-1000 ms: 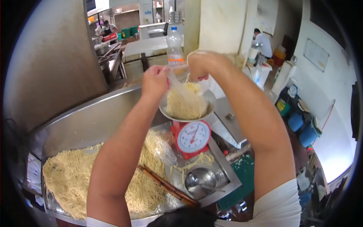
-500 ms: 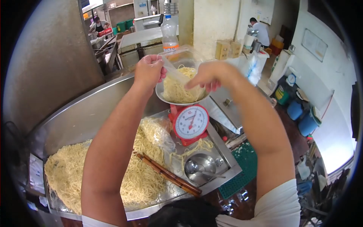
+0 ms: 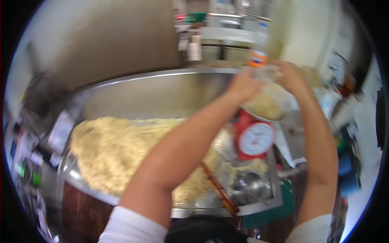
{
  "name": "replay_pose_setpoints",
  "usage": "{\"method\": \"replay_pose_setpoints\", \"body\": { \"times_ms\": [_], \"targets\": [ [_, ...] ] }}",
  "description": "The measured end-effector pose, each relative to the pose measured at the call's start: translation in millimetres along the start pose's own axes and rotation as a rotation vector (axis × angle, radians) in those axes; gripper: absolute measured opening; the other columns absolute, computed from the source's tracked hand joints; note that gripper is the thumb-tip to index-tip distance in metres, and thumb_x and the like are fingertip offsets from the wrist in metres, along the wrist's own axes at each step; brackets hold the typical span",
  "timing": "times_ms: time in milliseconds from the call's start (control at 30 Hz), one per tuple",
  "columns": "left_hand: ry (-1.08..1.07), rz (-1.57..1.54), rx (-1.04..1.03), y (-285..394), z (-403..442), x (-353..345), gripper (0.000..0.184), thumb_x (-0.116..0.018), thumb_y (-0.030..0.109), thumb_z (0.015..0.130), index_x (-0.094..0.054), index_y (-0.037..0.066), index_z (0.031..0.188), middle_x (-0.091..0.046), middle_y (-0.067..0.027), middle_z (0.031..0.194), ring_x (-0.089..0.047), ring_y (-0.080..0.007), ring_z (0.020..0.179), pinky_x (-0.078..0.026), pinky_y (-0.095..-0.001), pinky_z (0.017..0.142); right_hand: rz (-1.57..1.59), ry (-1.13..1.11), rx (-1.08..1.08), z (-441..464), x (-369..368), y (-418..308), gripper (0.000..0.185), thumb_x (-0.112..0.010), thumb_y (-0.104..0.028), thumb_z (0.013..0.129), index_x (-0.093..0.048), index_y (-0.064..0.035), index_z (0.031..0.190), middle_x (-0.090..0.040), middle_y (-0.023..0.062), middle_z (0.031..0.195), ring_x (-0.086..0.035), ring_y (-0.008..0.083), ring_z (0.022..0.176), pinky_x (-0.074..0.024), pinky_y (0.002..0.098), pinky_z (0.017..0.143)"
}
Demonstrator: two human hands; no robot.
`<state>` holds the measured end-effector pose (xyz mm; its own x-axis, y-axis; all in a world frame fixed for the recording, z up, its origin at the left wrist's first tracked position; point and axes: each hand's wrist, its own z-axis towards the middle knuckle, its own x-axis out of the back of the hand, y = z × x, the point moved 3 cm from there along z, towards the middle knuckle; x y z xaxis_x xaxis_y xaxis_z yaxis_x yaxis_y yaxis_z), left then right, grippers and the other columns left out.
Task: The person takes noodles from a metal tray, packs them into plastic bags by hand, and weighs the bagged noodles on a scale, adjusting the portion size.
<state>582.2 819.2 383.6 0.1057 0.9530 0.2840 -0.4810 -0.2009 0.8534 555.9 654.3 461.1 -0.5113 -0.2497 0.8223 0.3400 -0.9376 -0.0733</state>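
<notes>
A clear plastic bag of yellow noodles (image 3: 265, 101) rests in the round pan of a red dial scale (image 3: 257, 139). On the bag's left upper edge, my left hand (image 3: 245, 86) is closed. My right hand (image 3: 289, 75) grips the bag's top from the other side, its fingers curled and blurred. Below the hands, a large heap of loose noodles (image 3: 117, 150) covers much of the steel tray (image 3: 162, 95). The dial reading is too smeared to make out.
Brown wooden sticks (image 3: 221, 190) lie across the tray's front edge beside a metal bowl (image 3: 251, 186). Stray noodles lie in front of the scale. A plastic bottle (image 3: 259, 44) with an orange label stands behind it. A green mat (image 3: 271, 208) is on the floor.
My view has swung left, so the scale and tray appear farther right. My right hand has lifted from over the noodles to the bag's upper edge; my left hand still holds the bag.
</notes>
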Motion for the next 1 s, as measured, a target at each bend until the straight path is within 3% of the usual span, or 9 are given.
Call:
{"method": "replay_pose_setpoints", "body": {
  "times_ms": [100,233,400,500,600,700,767,900,1000],
  "targets": [
    [-0.152,0.385,-0.106,21,-60,46,0.054,-0.061,0.041,0.083,-0.057,0.001,0.117,-0.061,-0.0249,0.106,-0.058,-0.0377,0.101,-0.046,-0.0423,0.088,0.270,0.247,0.038,-2,0,-47,0.026,-0.065,-0.017,0.083,-0.064,-0.0017,0.104,-0.067,0.0132,0.089,-0.065,0.0226,0.079,-0.0499,0.0337,0.071],
    [-0.009,0.924,-0.095,-23,-189,177,0.063,-0.059,0.049,0.084,-0.050,0.008,0.130,-0.045,-0.0205,0.135,-0.039,-0.0357,0.128,-0.028,-0.0458,0.107,0.575,0.157,0.141,-29,-13,-138,0.020,-0.064,-0.008,0.081,-0.063,0.0001,0.100,-0.065,0.0076,0.083,-0.058,0.0132,0.070,-0.0470,0.0272,0.063],
    [0.488,1.073,0.527,-136,-413,393,0.057,-0.069,0.046,0.079,-0.061,0.004,0.117,-0.061,-0.0206,0.114,-0.057,-0.0364,0.108,-0.045,-0.0420,0.094,0.668,-0.266,0.259,-73,-79,-265,0.021,-0.065,-0.011,0.078,-0.066,-0.0055,0.098,-0.064,0.0100,0.085,-0.062,0.0208,0.072,-0.0494,0.0307,0.065],
    [0.386,1.119,0.926,-161,-520,460,0.054,-0.064,0.049,0.079,-0.064,0.007,0.112,-0.060,-0.0206,0.117,-0.052,-0.0348,0.116,-0.039,-0.0430,0.100,0.773,-0.503,0.358,-103,-148,-367,0.023,-0.065,-0.018,0.079,-0.067,-0.0113,0.100,-0.066,0.0098,0.090,-0.064,0.0227,0.077,-0.0513,0.0349,0.067],
    [0.321,1.378,0.829,-213,-560,518,0.057,-0.062,0.049,0.079,-0.061,0.008,0.118,-0.054,-0.0201,0.126,-0.047,-0.0354,0.123,-0.035,-0.0449,0.105,0.751,-0.673,0.637,-125,-224,-499,0.026,-0.064,-0.020,0.080,-0.065,-0.0111,0.104,-0.066,0.0105,0.090,-0.065,0.0257,0.083,-0.0518,0.0377,0.072],
    [0.404,0.938,1.347,-313,-589,636,0.060,-0.059,0.048,0.081,-0.054,0.009,0.127,-0.043,-0.0169,0.139,-0.039,-0.0350,0.131,-0.031,-0.0448,0.108,0.630,-0.693,0.753,-155,-307,-604,0.029,-0.064,-0.021,0.079,-0.065,-0.0097,0.105,-0.066,0.0128,0.095,-0.064,0.0298,0.087,-0.0513,0.0409,0.076],
    [-0.246,1.116,1.497,-389,-591,727,0.060,-0.056,0.045,0.083,-0.050,0.010,0.132,-0.041,-0.0163,0.141,-0.042,-0.0352,0.128,-0.034,-0.0441,0.105,0.454,-0.776,0.681,-163,-363,-647,0.028,-0.062,-0.021,0.078,-0.065,-0.0088,0.104,-0.066,0.0149,0.098,-0.063,0.0317,0.090,-0.0503,0.0419,0.080],
    [0.506,0.933,1.304,-440,-576,822,0.055,-0.061,0.038,0.079,-0.055,0.006,0.124,-0.054,-0.0190,0.126,-0.051,-0.0368,0.115,-0.040,-0.0456,0.099,0.104,-1.301,0.306,-138,-504,-685,0.037,-0.057,-0.028,0.080,-0.063,-0.0064,0.109,-0.066,0.0198,0.098,-0.063,0.0349,0.091,-0.0489,0.0427,0.081],
    [0.141,1.212,1.025,-368,-560,750,0.060,-0.068,0.034,0.071,-0.055,0.004,0.121,-0.052,-0.0200,0.127,-0.048,-0.0390,0.118,-0.040,-0.0464,0.099,0.210,-0.910,0.166,-92,-575,-726,0.030,-0.055,-0.030,0.081,-0.068,-0.0064,0.094,-0.067,0.0178,0.088,-0.063,0.0358,0.080,-0.0491,0.0434,0.071]
  ]
}}
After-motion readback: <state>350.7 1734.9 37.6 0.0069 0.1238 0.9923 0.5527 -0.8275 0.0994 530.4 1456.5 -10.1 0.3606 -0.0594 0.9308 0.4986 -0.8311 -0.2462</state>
